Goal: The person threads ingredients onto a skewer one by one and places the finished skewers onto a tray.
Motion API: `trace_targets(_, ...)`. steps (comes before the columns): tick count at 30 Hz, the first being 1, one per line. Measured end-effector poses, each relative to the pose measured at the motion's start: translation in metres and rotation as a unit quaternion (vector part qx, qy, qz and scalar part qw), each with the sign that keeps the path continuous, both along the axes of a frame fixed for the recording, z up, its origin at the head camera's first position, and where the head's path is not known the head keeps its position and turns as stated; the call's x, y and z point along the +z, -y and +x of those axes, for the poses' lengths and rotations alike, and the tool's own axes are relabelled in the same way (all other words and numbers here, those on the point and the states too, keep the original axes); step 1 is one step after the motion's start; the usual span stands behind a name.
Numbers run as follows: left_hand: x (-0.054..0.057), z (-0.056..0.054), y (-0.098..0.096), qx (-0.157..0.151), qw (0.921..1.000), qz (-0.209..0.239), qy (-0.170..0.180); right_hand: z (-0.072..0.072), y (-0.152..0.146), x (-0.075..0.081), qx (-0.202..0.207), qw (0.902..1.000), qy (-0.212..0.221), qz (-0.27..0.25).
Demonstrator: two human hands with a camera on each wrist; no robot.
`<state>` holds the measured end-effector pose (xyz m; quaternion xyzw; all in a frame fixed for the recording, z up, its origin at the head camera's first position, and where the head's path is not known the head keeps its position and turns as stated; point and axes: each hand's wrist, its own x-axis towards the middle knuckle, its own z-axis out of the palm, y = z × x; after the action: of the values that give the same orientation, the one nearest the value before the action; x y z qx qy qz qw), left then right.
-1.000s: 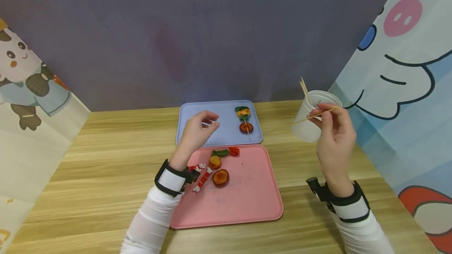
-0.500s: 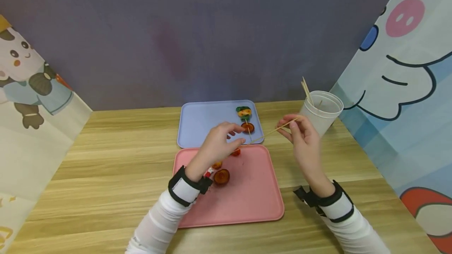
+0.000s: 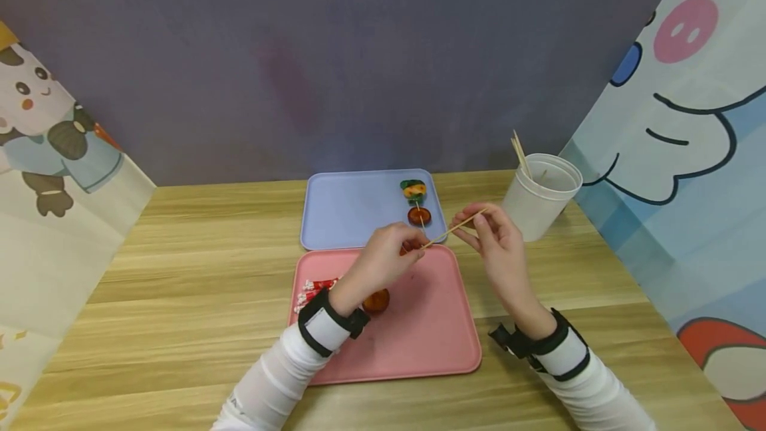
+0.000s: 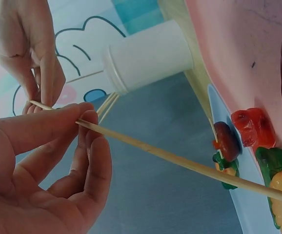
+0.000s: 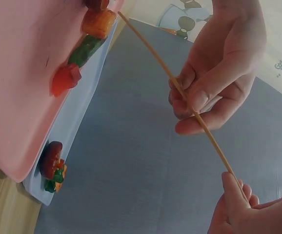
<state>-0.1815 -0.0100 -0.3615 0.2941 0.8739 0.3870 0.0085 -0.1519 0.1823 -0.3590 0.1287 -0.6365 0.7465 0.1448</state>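
TWO-HANDED HOLD: A bamboo stick (image 3: 453, 229) spans the gap btwn a person's L hand (image 3: 385, 256) and R hand (image 3: 498, 243), above the worktop (image 3: 197, 285) nr where a pink tray (image 3: 419, 344) meets a blue tray (image 3: 347, 208). Both grips are narrow: R pinches nr one end, L pinches partway along w/ thumb and fingers, leaving a length free beyond. Which end is sharper, can't tell.

For a clean hold, L should prob. stay light until the stick sits straight, then firm up; R shouldn't let go before that. Best keep the free end clear of the yellow pc (image 5: 98, 23), green pc (image 5: 86, 50) and red pc (image 5: 66, 79) on the pink tray, and turn the stick btwn fingertips w/o bending it. Both wrists might ride a bit high, lest a cuff brush the round brown pc (image 3: 376, 301). A loaded skewer (image 3: 414, 191) lies on the blue tray; a white cup (image 3: 535, 205) w/ more sticks stands R.
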Motion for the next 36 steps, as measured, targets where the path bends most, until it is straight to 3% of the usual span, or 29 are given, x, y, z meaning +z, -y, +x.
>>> trace_targets(7, -0.003, -0.001, -0.001, 0.009, 0.9998, 0.016, 0.003, -0.002, -0.001, -0.001, 0.002, 0.9998, -0.006, 0.017)
trace_targets(11, -0.003, -0.002, 0.001, 0.026, 0.9971, 0.072, 0.003, -0.002, -0.003, -0.001, -0.016, 0.9986, -0.014, 0.048)
trace_targets(15, -0.001, -0.002, 0.002, 0.04, 0.9895, 0.138, 0.011, -0.001, -0.006, -0.004, -0.037, 0.9948, -0.016, 0.093)
trace_targets(20, 0.0, -0.003, 0.004, 0.059, 0.9796, 0.192, 0.004, 0.001, -0.014, -0.017, -0.043, 0.9828, 0.009, 0.18)
trace_targets(23, 0.0, -0.003, 0.004, 0.062, 0.9733, 0.22, 0.019, 0.002, -0.019, -0.025, -0.037, 0.9741, 0.028, 0.221)
trace_targets(32, 0.003, -0.002, 0.002, 0.057, 0.9578, 0.273, 0.068, 0.006, -0.03, -0.039, -0.019, 0.95, 0.054, 0.307)
trace_targets(36, 0.012, 0.004, 0.002, 0.049, 0.9482, 0.302, 0.084, 0.008, -0.031, -0.041, 0.003, 0.9451, 0.057, 0.322)
